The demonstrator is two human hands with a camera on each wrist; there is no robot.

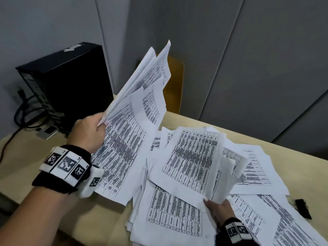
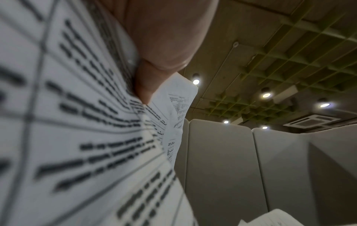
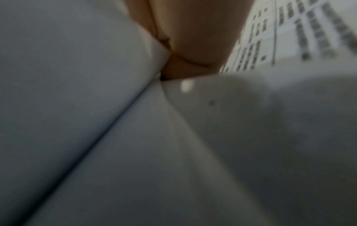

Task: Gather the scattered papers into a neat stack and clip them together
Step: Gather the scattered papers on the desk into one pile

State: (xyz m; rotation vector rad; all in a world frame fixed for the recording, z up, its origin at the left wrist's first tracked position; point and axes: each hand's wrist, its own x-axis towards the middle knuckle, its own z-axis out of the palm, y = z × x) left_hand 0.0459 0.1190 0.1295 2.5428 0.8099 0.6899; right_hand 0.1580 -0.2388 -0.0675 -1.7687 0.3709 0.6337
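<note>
At the near edge of the beige desk (image 1: 292,162), a lifted printed sheet (image 1: 191,157) is pinched by the right hand (image 1: 217,209) above the scattered papers (image 1: 174,212). A black binder clip (image 1: 303,208) lies toward the right edge. Farther left, a fanned bundle of sheets (image 1: 134,110) is gripped, raised and tilted, by the left hand (image 1: 88,132).

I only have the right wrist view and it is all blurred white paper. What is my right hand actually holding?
Observer: In the head view the right hand pinches a few sheets at their near edge, lifted off the scattered pile.
Operator: And the left?
Observer: The left hand grips a fanned bundle raised above the desk.
Operator: Any clip around?
Observer: A black clip lies at the pile's right edge, untouched.
</note>
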